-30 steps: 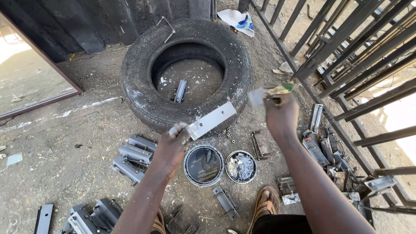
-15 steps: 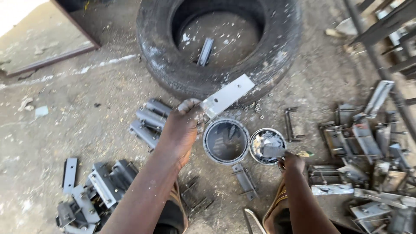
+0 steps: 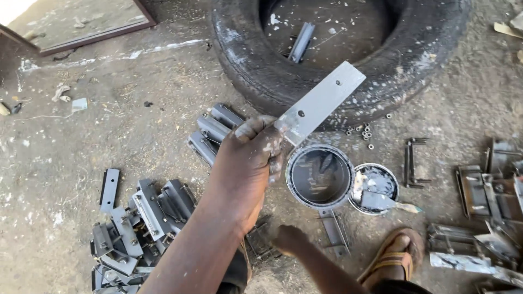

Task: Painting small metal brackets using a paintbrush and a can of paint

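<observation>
Left hand (image 3: 248,163) grips grey metal strip (image 3: 321,100) above paint can (image 3: 320,177); keep it level. Right hand (image 3: 291,239) probably empty, blurred.

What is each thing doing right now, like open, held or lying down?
Left hand: gripping the flat metal plate.
Flat metal plate: held up, tilted.
Right hand: empty, low, fingers curled.
Paint can: open, paint inside.
Can lid: lying flat, brush resting on it.
Tyre: lying flat.

Grey flat metal bar (image 3: 321,102), tilted, hand-held
</observation>
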